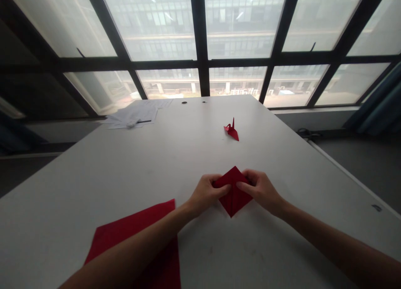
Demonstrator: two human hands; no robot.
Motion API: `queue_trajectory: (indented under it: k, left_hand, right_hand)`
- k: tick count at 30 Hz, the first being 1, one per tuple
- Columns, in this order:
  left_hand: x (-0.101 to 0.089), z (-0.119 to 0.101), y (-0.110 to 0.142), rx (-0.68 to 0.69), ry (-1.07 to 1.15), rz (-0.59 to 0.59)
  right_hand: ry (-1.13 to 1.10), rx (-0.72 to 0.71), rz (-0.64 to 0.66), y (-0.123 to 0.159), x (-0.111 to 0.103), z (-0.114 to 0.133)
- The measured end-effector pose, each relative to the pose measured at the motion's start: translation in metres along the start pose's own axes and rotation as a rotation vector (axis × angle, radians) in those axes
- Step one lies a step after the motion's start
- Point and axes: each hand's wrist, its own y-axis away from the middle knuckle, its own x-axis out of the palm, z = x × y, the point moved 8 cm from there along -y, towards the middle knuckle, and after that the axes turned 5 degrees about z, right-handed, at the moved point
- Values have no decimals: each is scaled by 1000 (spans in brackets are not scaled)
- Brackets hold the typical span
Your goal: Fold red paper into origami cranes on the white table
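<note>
The left hand (208, 192) held the left side of a folded red paper (234, 197), and the right hand (261, 189) held the right side of it. Both hands were closed in a narrow grip, not wide. The left thumb lay flat on the front face of the paper and pointed to its middle. The right thumb lay also on this face, a little higher, and its tip was near the tip of the left one, but they were apart. The other fingers were curled behind the paper, so they were mostly hidden, and how they were placed there I cannot tell. The folded paper had the form of a diamond, with one corner up and one corner down, and a line went down its middle. It was above the near part of the white worktop (194, 155); whether its lower corner touched the surface, I cannot tell. Under the left forearm was a large red sheet (134, 220), partly covered by this arm. Beyond the hands, a red paper crane (232, 131) stood on the worktop. Farther to the left were white papers (134, 113), with a dark pen (144, 121) lying on them.
</note>
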Motion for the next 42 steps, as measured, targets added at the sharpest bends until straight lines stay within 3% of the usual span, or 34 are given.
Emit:
queue_trajectory:
  k: [5, 23, 31, 37, 42]
  left_hand:
    - [4, 3, 3, -52, 69, -3]
    - [9, 2, 1, -84, 66, 22]
    - [9, 2, 1, 40, 78, -9]
    - [7, -3, 2, 111, 97, -15]
    - [5, -3, 1, 112, 76, -44]
  right_hand:
    - [52, -28, 50, 1, 4, 2]
    - [97, -48, 40, 4, 5, 4]
    - [25, -51, 44, 4, 4, 0]
    - [-128, 44, 9, 4, 2, -6]
    - [-50, 1, -27, 5, -2, -3]
